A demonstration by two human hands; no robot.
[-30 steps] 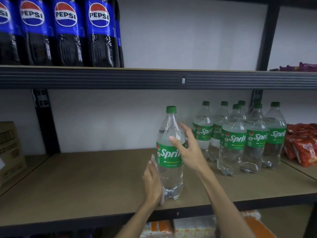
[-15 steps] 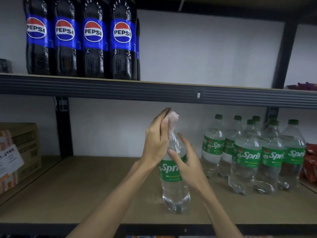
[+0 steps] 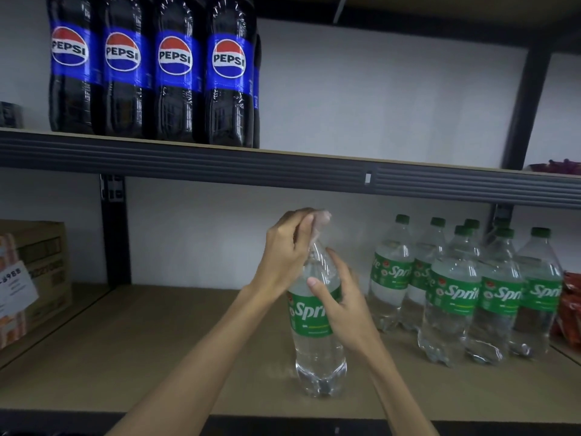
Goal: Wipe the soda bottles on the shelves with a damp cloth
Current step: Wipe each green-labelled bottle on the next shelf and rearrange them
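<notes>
The Sprite bottle [image 3: 314, 350] stands on the lower shelf [image 3: 157, 341]. The left hand [image 3: 284, 250] curls its fingers around the cloth [image 3: 320, 217] at the bottle's top; the right hand [image 3: 344, 305] grips its middle. Rubbing hard up there may tip it into the other Sprite bottles [image 3: 452, 297] if that grip loosens.

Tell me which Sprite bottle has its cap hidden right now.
The lone Sprite bottle standing apart at the shelf front, gripped by the right hand. The left hand holds the cloth over its top; the grouped bottles show green caps.
</notes>
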